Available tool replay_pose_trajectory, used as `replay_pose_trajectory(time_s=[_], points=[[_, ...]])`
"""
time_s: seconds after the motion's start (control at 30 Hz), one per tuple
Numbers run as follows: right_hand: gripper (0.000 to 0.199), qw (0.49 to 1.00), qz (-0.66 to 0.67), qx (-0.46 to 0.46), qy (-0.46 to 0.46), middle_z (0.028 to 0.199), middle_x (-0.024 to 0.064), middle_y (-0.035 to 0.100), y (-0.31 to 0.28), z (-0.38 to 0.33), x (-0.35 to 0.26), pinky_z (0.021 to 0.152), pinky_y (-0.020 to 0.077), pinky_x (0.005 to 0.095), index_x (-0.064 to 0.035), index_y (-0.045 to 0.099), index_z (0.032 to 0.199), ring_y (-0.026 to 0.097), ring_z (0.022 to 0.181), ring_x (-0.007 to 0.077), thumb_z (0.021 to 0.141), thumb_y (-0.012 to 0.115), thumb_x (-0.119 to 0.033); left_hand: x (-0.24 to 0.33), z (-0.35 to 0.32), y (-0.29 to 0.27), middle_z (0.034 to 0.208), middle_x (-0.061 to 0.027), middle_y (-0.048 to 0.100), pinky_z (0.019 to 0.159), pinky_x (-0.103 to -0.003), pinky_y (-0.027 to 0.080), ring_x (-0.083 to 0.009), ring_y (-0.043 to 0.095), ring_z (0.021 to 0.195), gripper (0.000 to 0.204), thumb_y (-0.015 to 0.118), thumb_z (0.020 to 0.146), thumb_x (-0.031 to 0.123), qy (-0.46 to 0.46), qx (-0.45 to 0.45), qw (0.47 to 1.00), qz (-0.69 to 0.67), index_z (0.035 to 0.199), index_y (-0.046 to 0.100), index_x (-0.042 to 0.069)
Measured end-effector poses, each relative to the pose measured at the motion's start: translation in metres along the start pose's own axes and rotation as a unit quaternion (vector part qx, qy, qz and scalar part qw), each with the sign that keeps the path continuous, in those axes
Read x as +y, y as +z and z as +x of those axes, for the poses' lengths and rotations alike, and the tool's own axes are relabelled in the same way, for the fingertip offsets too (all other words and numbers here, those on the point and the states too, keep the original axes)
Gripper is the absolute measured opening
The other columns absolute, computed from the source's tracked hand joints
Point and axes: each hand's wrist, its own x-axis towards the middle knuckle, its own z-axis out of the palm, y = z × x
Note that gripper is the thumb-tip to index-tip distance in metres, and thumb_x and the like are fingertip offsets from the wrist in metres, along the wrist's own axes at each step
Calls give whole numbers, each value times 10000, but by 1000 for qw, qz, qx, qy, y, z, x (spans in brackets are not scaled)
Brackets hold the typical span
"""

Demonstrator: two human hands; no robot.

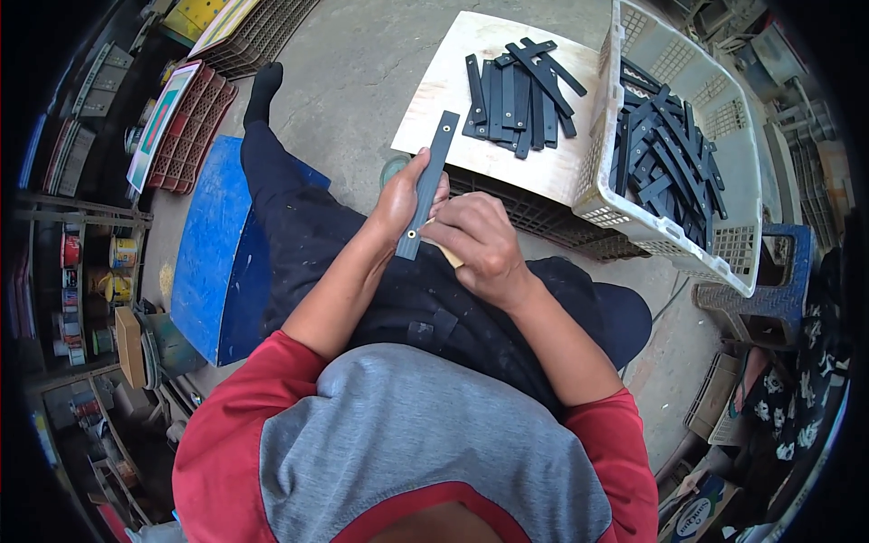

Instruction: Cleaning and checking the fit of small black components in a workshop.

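Observation:
Over my lap, my left hand is closed round a flat black strip with a brass-coloured ringed hole near each end. The strip stands at a slant, its far end pointing away from me. Beside its near end, my right hand has its fingers bent round a thin pale-yellow piece, which looks like folded sandpaper. The right fingertips are close to the strip's near hole; whether they touch it I cannot tell. Several similar black strips lie heaped on a pale wooden board ahead to the right.
A white plastic crate full of black strips stands right of the board. A dark crate supports the board. On my left is a blue box, with red-brown crates beyond it. A blue stool stands at the right.

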Motion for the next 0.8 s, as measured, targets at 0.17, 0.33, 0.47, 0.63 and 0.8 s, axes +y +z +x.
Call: replay_pose_trajectory(time_s=[0.17,0.33,0.47,0.63,0.8], points=[[291,999,41,-23,-8,895,70,590,4,-3,-14,832,450,394,-43,659,887,574,895,247,604,611,5,4,-2,-3,490,-10,361,404,-250,308,-122,350,412,553,262,959,491,-28,-3,999,-25,628,430,81],[286,1000,10,-8,-6,874,69,580,2,-1,-9,808,449,393,-41,656,877,572,890,249,599,609,7,0,-1,-6,484,-13,369,390,-248,302,-118,344,397,562,261,955,504,-18,4,1000,-16,623,429,83],[315,999,30,-14,-3,870,69,574,4,-2,-13,789,449,388,-41,653,888,572,883,255,583,603,18,3,-1,-7,481,-15,378,376,-249,299,-116,340,386,563,258,954,507,-25,5,999,-26,622,434,87],[338,999,29,-22,-12,869,71,582,2,1,-11,784,453,384,-35,652,894,577,868,259,569,589,34,-5,2,-11,485,-15,391,374,-247,307,-121,354,387,550,265,960,488,-6,-14,1000,-14,620,441,93],[360,1000,-13,17,10,874,85,588,-7,4,12,767,447,368,-29,649,893,578,876,267,554,564,61,8,-15,21,486,-17,420,332,-232,303,-126,373,354,507,330,948,477,-80,54,995,-3,689,507,79]])
